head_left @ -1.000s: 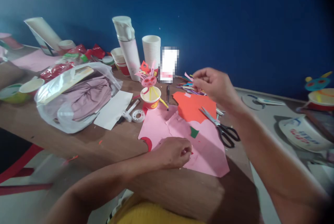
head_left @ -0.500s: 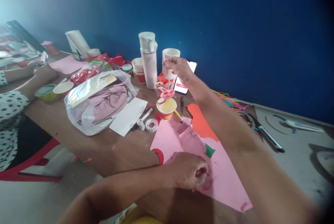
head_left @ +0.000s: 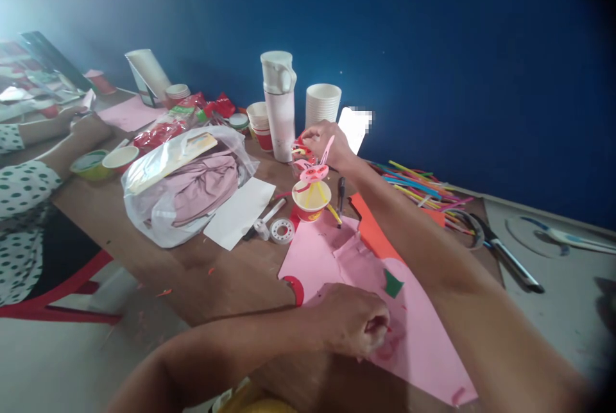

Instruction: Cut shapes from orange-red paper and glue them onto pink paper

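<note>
My right hand (head_left: 327, 142) reaches across the table with pinched fingers touching the pink paper animal face (head_left: 314, 171) that stands on yellow strips in a small red-and-white paper cup (head_left: 310, 200). What the fingers pinch is too small to name. My left hand (head_left: 353, 328) rests as a loose fist on the pink paper sheet (head_left: 423, 349) at the near edge, with a small red scrap showing between its fingers. An orange paper sheet (head_left: 373, 231) lies under my right forearm.
A plastic bag with pink cloth (head_left: 185, 185), white paper (head_left: 240, 211), tape roll (head_left: 282, 231), white flask (head_left: 279, 105), stacked cups (head_left: 321, 104), coloured straws (head_left: 418, 185) and scissors (head_left: 505, 252) crowd the wooden table (head_left: 231, 272). Another person's sleeve and hands (head_left: 29, 169) are at far left.
My right hand swung left from above the orange paper, then dropped to the paper animal on the cup. The view shifted left. My left hand stayed fisted on the pink paper.
</note>
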The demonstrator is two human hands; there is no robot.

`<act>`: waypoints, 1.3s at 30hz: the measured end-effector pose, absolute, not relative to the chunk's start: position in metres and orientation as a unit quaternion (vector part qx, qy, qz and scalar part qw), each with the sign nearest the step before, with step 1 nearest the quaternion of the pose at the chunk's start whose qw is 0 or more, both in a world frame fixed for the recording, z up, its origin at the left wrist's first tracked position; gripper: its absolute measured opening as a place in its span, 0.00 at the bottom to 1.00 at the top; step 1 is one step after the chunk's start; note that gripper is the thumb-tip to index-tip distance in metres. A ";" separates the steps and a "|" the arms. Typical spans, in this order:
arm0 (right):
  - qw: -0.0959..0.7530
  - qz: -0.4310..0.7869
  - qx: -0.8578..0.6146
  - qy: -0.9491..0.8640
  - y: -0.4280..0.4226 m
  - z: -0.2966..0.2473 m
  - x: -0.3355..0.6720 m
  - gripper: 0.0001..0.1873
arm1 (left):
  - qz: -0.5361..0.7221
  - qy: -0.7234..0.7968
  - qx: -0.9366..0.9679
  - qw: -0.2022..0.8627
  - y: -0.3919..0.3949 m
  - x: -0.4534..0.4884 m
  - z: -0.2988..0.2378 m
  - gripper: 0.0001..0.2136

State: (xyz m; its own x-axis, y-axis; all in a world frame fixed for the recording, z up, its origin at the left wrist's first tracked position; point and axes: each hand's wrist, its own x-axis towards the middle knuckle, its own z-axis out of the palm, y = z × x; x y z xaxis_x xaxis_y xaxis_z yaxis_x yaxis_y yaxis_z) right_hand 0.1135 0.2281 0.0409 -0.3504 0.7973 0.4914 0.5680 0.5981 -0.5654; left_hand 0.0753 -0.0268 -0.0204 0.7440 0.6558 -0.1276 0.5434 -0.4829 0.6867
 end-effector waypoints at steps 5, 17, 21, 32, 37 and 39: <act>0.362 0.102 -0.434 -0.819 0.221 0.046 0.120 0.10 | 0.100 0.342 0.860 0.365 -0.028 0.075 -0.025 0.06; 0.438 0.165 -0.518 -0.716 0.166 0.064 0.178 0.15 | 0.129 0.377 0.817 0.418 -0.029 0.071 -0.014 0.07; 0.466 0.250 -0.552 -0.644 0.100 0.046 0.221 0.12 | 0.235 0.374 0.757 0.481 -0.030 0.071 -0.021 0.06; 0.376 0.452 -0.576 -0.567 -0.050 -0.010 0.240 0.11 | 0.334 0.408 0.567 0.633 -0.025 0.077 -0.021 0.04; 0.399 0.440 -0.579 -0.559 -0.062 -0.016 0.236 0.07 | 0.328 0.413 0.564 0.635 -0.028 0.081 -0.018 0.01; 0.399 0.428 -0.585 -0.561 -0.064 -0.019 0.237 0.07 | 0.325 0.415 0.564 0.636 -0.029 0.081 -0.016 0.02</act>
